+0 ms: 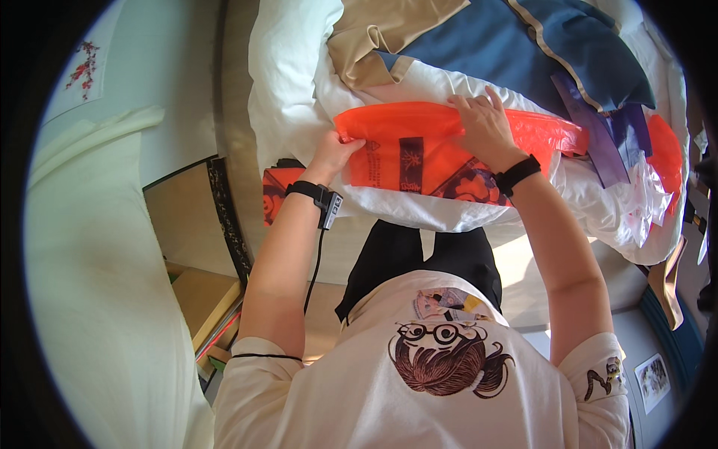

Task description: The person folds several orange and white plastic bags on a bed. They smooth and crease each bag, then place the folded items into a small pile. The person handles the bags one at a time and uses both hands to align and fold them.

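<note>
Currently, the red plastic bag (381, 156) is positioned across the near edge of the bed, in front of the person's torso, with its long side running left to right. Dark print and a dark label-like block are visible on its near face. The left hand (338, 156) is closed at the left end of the bag, gripping the film between thumb and fingers. The right hand (486, 129) is placed over the upper middle of the bag, back of the hand upward, fingers partly spread and in contact with the film; whether it pinches the film cannot be determined. The bag extends to the right beyond this hand in a narrower, crumpled section.

A strap with a small grey device (330, 209) is fitted to the left wrist; a black band (517, 175) is fitted to the right. Beneath the bag lies a white quilt (426, 210). Beyond the bag, a blue garment (479, 49) with tan trim rests on the quilt. To the right are a purple strip (591, 127) and clear plastic wrapping (645, 196), with a second red item (664, 150) just beside the wrapping.
</note>
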Action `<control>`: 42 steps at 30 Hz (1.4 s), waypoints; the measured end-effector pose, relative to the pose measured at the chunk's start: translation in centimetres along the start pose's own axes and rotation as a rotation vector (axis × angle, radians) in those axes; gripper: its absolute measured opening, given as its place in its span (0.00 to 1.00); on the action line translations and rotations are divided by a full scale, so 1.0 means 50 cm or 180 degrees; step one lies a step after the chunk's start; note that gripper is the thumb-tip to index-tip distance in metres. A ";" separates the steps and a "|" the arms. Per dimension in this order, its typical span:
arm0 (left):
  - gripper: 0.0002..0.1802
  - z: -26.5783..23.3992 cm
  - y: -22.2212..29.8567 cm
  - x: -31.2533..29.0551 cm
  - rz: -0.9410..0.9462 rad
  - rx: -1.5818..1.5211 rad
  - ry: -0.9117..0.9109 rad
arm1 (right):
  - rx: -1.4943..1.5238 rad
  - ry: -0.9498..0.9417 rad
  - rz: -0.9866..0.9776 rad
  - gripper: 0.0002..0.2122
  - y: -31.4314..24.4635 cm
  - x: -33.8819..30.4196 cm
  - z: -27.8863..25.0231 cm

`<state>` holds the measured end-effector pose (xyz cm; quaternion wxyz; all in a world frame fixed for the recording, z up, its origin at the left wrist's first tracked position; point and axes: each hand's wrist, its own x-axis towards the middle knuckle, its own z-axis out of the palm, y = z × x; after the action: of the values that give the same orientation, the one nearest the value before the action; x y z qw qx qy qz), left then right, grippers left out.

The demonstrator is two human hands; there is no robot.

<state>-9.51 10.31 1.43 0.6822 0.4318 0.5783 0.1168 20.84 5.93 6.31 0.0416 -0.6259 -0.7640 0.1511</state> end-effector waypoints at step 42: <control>0.13 0.027 0.100 -0.016 0.2970 0.2156 0.1198 | -0.0154 0.1286 0.1190 0.11 0.178 -0.343 -0.008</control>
<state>-6.83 12.16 5.54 0.2696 0.8049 0.4437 0.2873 33.02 -9.08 6.34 0.1496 -0.7743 -0.6148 0.0101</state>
